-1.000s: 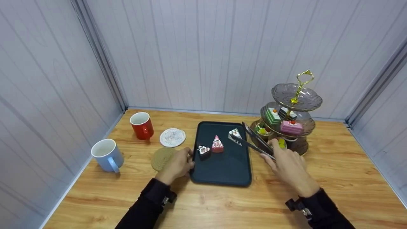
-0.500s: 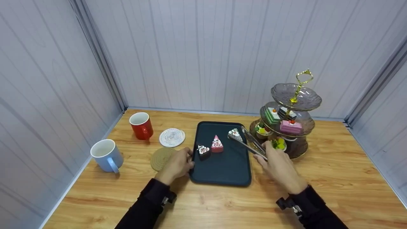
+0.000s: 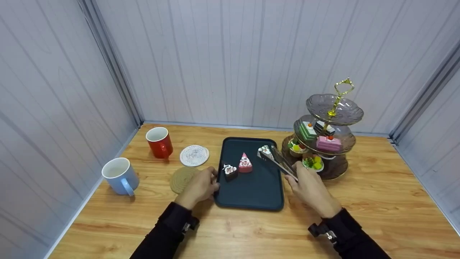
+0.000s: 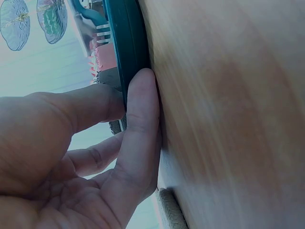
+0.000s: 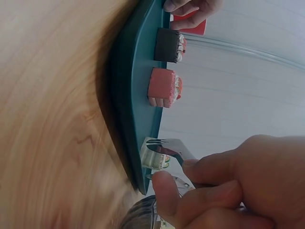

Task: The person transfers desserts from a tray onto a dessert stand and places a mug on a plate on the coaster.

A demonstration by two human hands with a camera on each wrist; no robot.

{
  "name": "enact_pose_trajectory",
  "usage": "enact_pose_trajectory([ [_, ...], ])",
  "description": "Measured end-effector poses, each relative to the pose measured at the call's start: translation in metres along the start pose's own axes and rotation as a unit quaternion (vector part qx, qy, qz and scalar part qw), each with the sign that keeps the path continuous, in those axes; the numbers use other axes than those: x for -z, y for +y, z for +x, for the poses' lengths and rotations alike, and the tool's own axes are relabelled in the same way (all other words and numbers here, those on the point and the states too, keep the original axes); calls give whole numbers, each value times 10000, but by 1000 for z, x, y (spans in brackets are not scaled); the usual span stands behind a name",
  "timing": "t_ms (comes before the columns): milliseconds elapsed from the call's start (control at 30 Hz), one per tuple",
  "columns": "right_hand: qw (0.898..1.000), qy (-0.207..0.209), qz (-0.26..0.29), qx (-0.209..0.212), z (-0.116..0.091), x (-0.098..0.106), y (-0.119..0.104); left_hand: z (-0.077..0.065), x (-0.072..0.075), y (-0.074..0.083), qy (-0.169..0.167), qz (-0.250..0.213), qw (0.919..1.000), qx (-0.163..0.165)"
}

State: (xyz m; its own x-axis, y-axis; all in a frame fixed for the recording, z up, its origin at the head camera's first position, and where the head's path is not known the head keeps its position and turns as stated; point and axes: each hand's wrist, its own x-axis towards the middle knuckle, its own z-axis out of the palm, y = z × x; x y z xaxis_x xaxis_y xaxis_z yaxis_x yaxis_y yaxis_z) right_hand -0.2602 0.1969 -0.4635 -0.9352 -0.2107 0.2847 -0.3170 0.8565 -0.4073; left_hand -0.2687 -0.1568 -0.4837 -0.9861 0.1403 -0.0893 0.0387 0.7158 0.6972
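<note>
My left hand [image 3: 200,184] pinches the left rim of a dark green tray [image 3: 251,196], thumb over the edge and a finger along its outer wall in the left wrist view. In my right hand [image 3: 312,187] is a pair of metal serving tongs [image 3: 278,164] with fork-like tips. Their two arms straddle a white-topped cake slice [image 3: 265,149] at the tray's back right; one tip overlaps its side in the right wrist view. A pink cake slice [image 3: 245,167] and a dark chocolate slice [image 3: 230,175] sit left of it on the tray.
Right of the tray stands a three-tier stand [image 3: 350,114], cakes on its middle tier and cupcakes [image 3: 313,163] below, close to my right hand. On the left are a red mug [image 3: 160,146], a light blue mug [image 3: 120,176], a white coaster [image 3: 194,155] and a woven coaster [image 3: 180,180].
My right hand has moved left and a little nearer the tray, and the tongs' arms have drawn closer together around the white-topped slice. The left hand and tray stay put.
</note>
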Motion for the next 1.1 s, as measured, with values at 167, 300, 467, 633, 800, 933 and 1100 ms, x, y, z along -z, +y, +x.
enact_pose_trajectory([
  [167, 10000, 48, 34, 16, 0, -3, 1, 0, 0, 0, 57, 152, 9998, -81],
  [300, 9998, 157, 71, 34, -1, -5, 2, -1, 0, -1, 151, 319, 9991, -248],
  [467, 9998, 213, 21, -28, 0, -5, 3, 0, 0, -1, 94, 216, 9996, -175],
  [633, 9998, 177, 48, -73, 2, -4, 3, 0, 0, 0, 15, 96, 9999, -32],
  [800, 9998, 162, 129, -20, 4, -3, 3, 0, 0, 0, 8, 94, 10000, 5],
  [933, 9997, 132, 210, 72, 3, -1, 3, 0, 0, 0, 9, 107, 9999, 31],
  [1100, 9996, 62, 273, 37, 3, 2, 2, 0, 1, 1, 30, 167, 9998, -46],
])
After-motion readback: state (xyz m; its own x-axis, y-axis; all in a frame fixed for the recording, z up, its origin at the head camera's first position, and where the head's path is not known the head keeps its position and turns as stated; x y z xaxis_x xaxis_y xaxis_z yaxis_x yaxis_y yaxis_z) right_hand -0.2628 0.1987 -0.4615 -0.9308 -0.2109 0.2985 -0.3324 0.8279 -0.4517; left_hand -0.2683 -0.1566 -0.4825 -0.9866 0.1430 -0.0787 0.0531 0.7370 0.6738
